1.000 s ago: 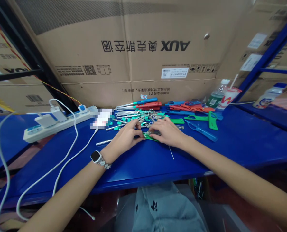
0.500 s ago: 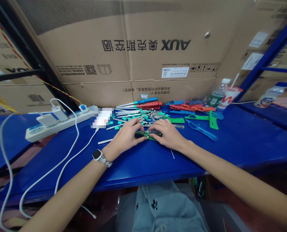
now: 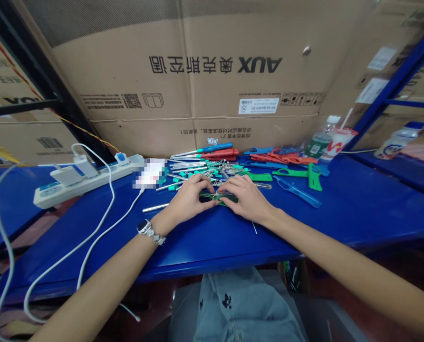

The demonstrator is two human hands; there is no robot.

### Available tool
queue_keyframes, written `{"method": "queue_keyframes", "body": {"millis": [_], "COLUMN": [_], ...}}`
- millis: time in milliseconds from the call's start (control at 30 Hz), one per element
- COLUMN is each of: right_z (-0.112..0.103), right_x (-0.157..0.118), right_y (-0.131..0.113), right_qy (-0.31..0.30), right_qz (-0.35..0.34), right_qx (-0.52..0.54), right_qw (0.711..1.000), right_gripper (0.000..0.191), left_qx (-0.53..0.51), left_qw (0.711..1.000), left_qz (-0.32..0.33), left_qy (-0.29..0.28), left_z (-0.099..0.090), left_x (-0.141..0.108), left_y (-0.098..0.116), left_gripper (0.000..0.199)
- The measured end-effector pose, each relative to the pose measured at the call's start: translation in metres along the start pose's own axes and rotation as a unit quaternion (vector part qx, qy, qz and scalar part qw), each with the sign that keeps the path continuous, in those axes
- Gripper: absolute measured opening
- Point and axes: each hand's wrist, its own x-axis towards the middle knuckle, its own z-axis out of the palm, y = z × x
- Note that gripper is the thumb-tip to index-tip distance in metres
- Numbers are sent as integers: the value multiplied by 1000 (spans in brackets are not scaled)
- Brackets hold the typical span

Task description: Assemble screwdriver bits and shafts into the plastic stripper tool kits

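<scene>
Both of my hands meet over the blue table [image 3: 212, 242], on one green piece with a dark, clear-looking part [image 3: 226, 201]. My left hand [image 3: 194, 195] pinches its left end between thumb and fingers. At the other end, my right hand [image 3: 246, 197] grips it with fingers curled. Small details between the fingertips are too fine to make out. Just behind lies a pile of metal rods with teal ends [image 3: 188, 166]. A single metal rod [image 3: 155, 208] sits by my left wrist, and a thin white tie [image 3: 255, 228] is below my right hand.
Blue and red handles [image 3: 221, 153], orange pieces [image 3: 281, 157], green pieces [image 3: 314, 177] and a blue piece [image 3: 297, 191] lie behind and right. A bottle [image 3: 319, 142] and cup [image 3: 338, 144] stand back right. Left are a power strip [image 3: 91, 180], phone [image 3: 151, 173] and white cables [image 3: 107, 216].
The camera view has shifted slightly. My fingers have moved a little around the green piece, which both hands still hold.
</scene>
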Motion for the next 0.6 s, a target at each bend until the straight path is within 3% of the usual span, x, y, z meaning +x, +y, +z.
{"method": "queue_keyframes", "body": {"millis": [100,233,600], "right_z": [-2,-4,-2], "right_x": [-2,-3,-5], "right_y": [0,2,5], "right_qy": [-20,-42,-57], "right_qz": [0,12,25], "right_qx": [-8,-14,12], "right_qw": [1000,999,998], "right_gripper": [11,14,22], "left_qx": [21,16,16], "left_qw": [999,997,996], "left_qz": [-6,11,-4], "left_qy": [-27,-81,-84], "left_z": [-3,-6,-5], "left_x": [0,0,0], "left_y": [1,-1,-4], "left_gripper": [37,24,22]}}
